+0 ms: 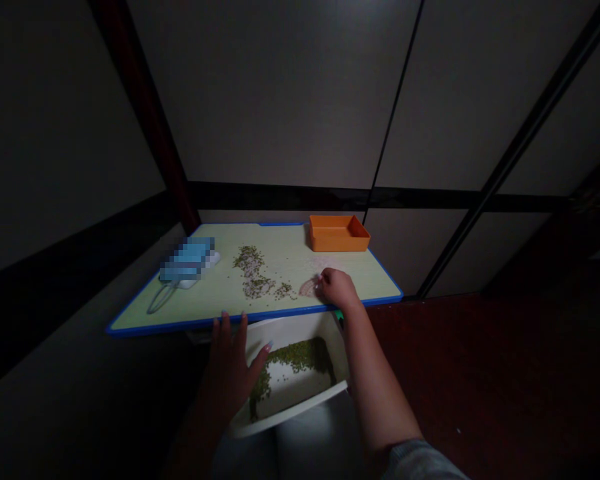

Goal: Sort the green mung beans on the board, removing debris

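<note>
My left hand (233, 363) lies with spread fingers at the left side of a white basin (265, 423), its fingertips near the table's blue edge. Inside the basin, small green grains (300, 357) are scattered along the far and left sides. My right hand (339, 288) is closed with fingertips pinched low over the table's right half; what they hold is hidden. Beside those fingertips is a pale pink, fan-shaped patch (309, 287), too dim to name. Left of it, a loose pile of green and pale grains (253, 270) is spread on the tabletop.
The pale table (215, 310) has a blue rim. An orange open box (339, 243) stands at its back right. A blurred blue item with a strap (187, 260) lies at the left. Cabinet panels (280, 100) rise behind the table; dark red floor (455, 360) shows at right.
</note>
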The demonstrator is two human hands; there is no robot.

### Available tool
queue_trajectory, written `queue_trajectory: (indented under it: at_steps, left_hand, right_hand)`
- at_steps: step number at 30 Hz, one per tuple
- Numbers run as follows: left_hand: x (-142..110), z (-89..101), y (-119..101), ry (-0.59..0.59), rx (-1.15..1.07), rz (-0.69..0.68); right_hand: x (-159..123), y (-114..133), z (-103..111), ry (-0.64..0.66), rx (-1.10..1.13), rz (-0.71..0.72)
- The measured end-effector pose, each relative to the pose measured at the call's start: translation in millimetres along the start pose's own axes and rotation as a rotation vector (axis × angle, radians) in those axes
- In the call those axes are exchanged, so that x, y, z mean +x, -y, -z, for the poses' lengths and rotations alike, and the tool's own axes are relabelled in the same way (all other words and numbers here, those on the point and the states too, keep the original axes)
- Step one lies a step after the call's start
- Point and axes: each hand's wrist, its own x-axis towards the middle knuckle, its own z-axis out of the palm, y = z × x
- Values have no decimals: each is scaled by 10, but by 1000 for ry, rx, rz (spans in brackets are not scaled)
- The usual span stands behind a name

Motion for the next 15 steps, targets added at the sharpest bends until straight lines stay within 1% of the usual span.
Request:
queue_trajectory:
  at_steps: [7,11,15]
  left_hand:
    - [-6,-7,-4,-23,-1,-5]
    - [-10,-8,1,-12,-5,1]
    - [-4,-13,4,-23,-21,13]
  right_hand:
    - [5,-11,14,4,-4,-53]
    - [8,-2,12,-10,-2,-86]
    - [13,12,-1,-7,3,-95]
